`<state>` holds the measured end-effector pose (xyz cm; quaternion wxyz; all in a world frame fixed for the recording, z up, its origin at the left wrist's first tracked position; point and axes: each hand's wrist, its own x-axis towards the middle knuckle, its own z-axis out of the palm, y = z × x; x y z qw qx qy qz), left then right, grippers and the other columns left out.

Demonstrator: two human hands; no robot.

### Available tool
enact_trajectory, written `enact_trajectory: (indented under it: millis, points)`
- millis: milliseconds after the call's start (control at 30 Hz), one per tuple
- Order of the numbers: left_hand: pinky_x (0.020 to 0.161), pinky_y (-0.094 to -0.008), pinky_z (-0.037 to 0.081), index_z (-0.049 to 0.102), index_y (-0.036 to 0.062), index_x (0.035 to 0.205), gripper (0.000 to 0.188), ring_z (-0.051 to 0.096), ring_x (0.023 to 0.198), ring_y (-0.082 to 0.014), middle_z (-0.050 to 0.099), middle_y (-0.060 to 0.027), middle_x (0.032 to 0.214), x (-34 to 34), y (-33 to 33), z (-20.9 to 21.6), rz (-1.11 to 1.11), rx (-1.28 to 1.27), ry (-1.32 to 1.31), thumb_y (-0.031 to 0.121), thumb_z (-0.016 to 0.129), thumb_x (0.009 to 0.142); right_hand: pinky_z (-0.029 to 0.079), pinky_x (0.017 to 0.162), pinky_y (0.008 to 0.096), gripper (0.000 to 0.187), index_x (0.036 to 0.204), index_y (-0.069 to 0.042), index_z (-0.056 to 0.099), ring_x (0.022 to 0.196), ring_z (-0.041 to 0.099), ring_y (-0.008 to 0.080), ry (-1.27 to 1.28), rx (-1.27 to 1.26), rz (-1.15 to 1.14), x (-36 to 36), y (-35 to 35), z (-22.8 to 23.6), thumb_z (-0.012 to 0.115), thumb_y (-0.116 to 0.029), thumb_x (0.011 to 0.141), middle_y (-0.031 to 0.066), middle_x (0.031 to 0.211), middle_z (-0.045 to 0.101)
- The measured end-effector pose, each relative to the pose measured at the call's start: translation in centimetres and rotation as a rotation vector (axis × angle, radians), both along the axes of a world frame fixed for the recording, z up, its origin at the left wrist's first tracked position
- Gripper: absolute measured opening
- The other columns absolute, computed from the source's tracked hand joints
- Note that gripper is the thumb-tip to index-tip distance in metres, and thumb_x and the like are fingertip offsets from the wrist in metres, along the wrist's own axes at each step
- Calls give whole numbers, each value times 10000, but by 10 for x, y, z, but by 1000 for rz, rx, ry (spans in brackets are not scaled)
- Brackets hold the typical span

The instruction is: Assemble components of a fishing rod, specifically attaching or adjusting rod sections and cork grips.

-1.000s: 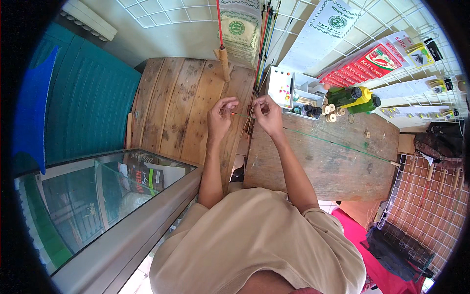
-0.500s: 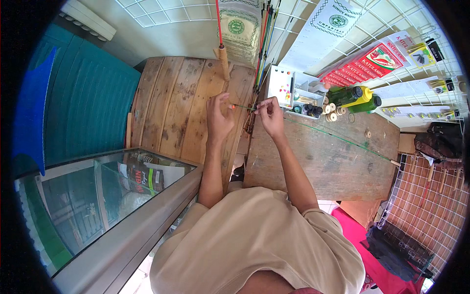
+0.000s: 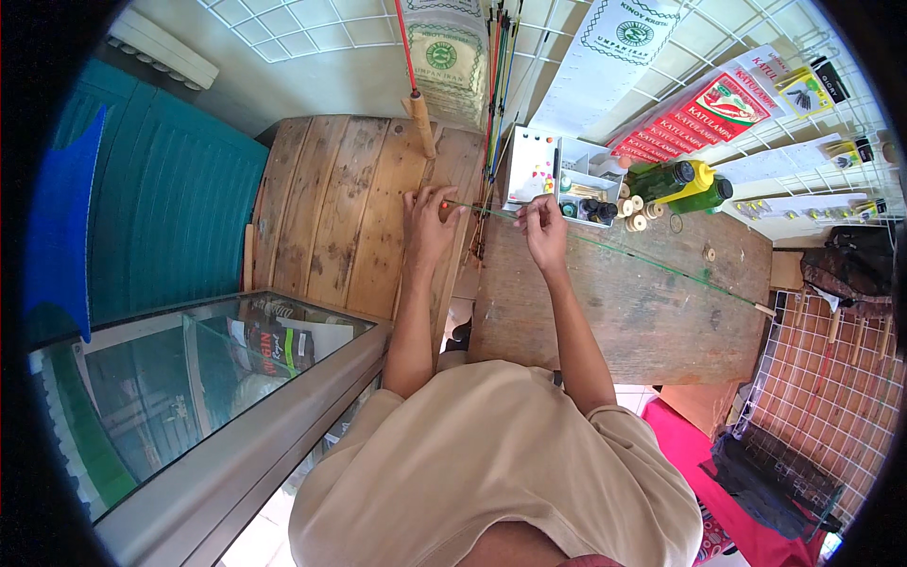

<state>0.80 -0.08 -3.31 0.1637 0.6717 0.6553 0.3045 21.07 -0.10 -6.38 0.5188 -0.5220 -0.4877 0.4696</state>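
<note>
A thin green fishing rod (image 3: 652,260) lies across the brown table, its pale handle pointing to the right. My right hand (image 3: 543,231) pinches the rod's slender left part between thumb and fingertips. Over the planked table, my left hand (image 3: 431,225) curls its fingers and thumb around the rod's tip end. A small orange-red bead (image 3: 445,204) shows between those fingers. Whether the left fingertips press on the tip itself or on a fine line is too small to make out.
Beyond my right hand stands a white compartment box (image 3: 532,170) with coloured beads and small jars. Wooden spools (image 3: 636,223) and green and yellow bottles (image 3: 699,194) sit beside it. Upright rods (image 3: 496,94) lean behind. A glass case (image 3: 217,359) is at left.
My right hand has slid to the right along the rod, away from my left hand. My left hand has shifted slightly, its fingers now curled around the bead end.
</note>
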Motion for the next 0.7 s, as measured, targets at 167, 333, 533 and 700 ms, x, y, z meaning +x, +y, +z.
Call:
enact_trajectory:
  millis: [167, 333, 533, 700]
  points:
    - [892, -414, 404, 652, 122, 1023, 273, 478, 980, -318, 591, -79, 992, 0, 2, -6, 47, 41, -5, 167, 734, 766, 479, 600, 240, 53, 861, -16, 489, 656, 591, 103, -47, 45, -99, 9, 0, -6, 523, -39, 893, 42, 706, 590]
    - [879, -417, 403, 648, 108, 1001, 234, 484, 973, -314, 591, -87, 979, -4, 2, -11, 56, 73, -44, 130, 715, 777, 461, 605, 238, 51, 856, -14, 518, 653, 570, 89, -141, 44, -188, 20, -2, -11, 559, -44, 852, 30, 701, 582]
    - [866, -412, 396, 612, 85, 1054, 272, 508, 955, -299, 612, -94, 944, -8, 3, -12, 20, 1, -133, 35, 673, 794, 459, 616, 244, 60, 845, -6, 530, 666, 566, 92, -199, 49, -247, 29, -6, -16, 576, -41, 833, 36, 708, 586]
    - [846, -398, 400, 577, 63, 1106, 344, 537, 904, -285, 633, -95, 899, -7, 1, -10, 26, 5, -201, -16, 663, 783, 464, 623, 259, 63, 828, 1, 529, 667, 567, 102, -221, 63, -263, 31, -8, -22, 578, -38, 829, 49, 703, 582]
